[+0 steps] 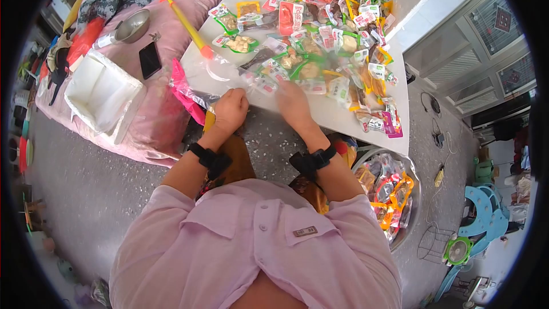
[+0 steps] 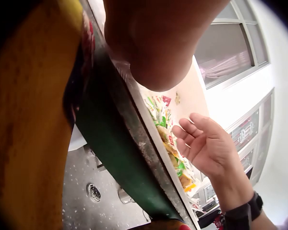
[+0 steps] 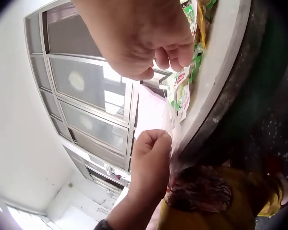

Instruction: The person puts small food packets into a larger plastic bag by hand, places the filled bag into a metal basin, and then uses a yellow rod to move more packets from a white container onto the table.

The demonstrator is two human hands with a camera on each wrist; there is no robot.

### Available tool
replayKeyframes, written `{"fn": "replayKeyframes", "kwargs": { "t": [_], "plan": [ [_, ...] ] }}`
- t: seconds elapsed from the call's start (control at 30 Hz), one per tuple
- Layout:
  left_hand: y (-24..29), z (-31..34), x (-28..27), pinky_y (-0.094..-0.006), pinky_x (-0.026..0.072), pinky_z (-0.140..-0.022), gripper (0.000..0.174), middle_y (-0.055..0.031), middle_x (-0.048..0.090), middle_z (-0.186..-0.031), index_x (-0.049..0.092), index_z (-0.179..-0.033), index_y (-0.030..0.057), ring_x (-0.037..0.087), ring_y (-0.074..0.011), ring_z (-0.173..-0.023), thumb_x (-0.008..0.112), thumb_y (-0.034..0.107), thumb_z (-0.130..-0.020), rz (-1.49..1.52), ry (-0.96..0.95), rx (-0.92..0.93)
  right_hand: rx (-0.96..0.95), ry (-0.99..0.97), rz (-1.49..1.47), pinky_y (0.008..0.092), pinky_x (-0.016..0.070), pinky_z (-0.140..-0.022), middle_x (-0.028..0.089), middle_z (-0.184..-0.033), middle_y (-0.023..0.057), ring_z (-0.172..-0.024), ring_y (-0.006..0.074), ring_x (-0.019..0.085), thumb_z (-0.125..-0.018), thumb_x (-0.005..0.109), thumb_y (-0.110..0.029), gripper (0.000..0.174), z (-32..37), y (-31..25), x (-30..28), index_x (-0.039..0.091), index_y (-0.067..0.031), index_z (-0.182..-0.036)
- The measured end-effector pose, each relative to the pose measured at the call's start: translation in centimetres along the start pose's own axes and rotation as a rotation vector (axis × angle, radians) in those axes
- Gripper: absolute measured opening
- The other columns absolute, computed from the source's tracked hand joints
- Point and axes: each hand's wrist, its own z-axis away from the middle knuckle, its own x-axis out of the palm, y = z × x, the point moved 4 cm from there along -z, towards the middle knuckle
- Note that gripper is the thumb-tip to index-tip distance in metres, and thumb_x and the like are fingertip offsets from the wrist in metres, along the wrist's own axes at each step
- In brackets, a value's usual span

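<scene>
Clear plastic bag [image 1: 229, 74] is lying flat at the white table's [image 1: 337, 115] near edge, long axis running left to right. Our left hand [image 1: 230, 110] is clutching its edge, and our right hand [image 1: 293, 102] is hovering just beside, fingers relaxed.

Phone [image 1: 150, 59] near white foam box [image 1: 103, 94]

On the white table [image 1: 331, 119], the far snack packets [image 1: 320, 40] show red, green, yellow and orange. The near plastic bag [image 1: 220, 74] is clear. The left bedspread [image 1: 166, 51] is pink, the floor [image 1: 86, 183] speckled grey.
</scene>
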Motion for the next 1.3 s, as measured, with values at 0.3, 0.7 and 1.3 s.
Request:
{"fn": "replayKeyframes", "kwargs": {
  "t": [0.3,0.7,1.3],
  "plan": [
    [-2.3,1.5,-2.5,-0.0396,0.0425,-0.059,0.007,-0.0165,0.054,-0.074,0.052,-0.079,0.0031,0.053,-0.0345,-0.069,0.050,0.008,-0.075,0.120,0.164,-0.159,-0.338,0.030,0.515,0.0416,0.0380,-0.077,0.052,-0.094,0.0126,-0.096,0.0310,0.047,-0.067,0.058,-0.019,0.025,-3.4,-2.1,5.1,0.053,-0.0032,-0.086],
    [-3.2,3.3,-1.2,-0.0406,0.0391,-0.056,0.002,-0.0115,0.055,-0.066,0.054,-0.072,0.0070,0.052,-0.0315,-0.063,0.054,0.009,-0.071,0.029,0.180,0.060,-0.413,-0.005,0.509,0.0432,0.0352,-0.075,0.048,-0.104,0.0097,-0.103,0.0268,0.042,-0.059,0.066,-0.026,0.028,-2.7,-0.2,4.1,0.058,-0.0034,-0.074],
    [-2.3,2.9,-1.3,-0.0381,0.0408,-0.057,0.005,-0.0111,0.055,-0.069,0.055,-0.076,0.0078,0.053,-0.0300,-0.064,0.054,0.010,-0.072,-0.012,0.139,0.040,-0.078,-0.055,0.639,0.0431,0.0313,-0.084,0.052,-0.098,0.0095,-0.101,0.0260,0.044,-0.066,0.057,-0.024,0.030,-3.4,1.4,1.5,0.054,-0.0058,-0.090]
  ]
}}
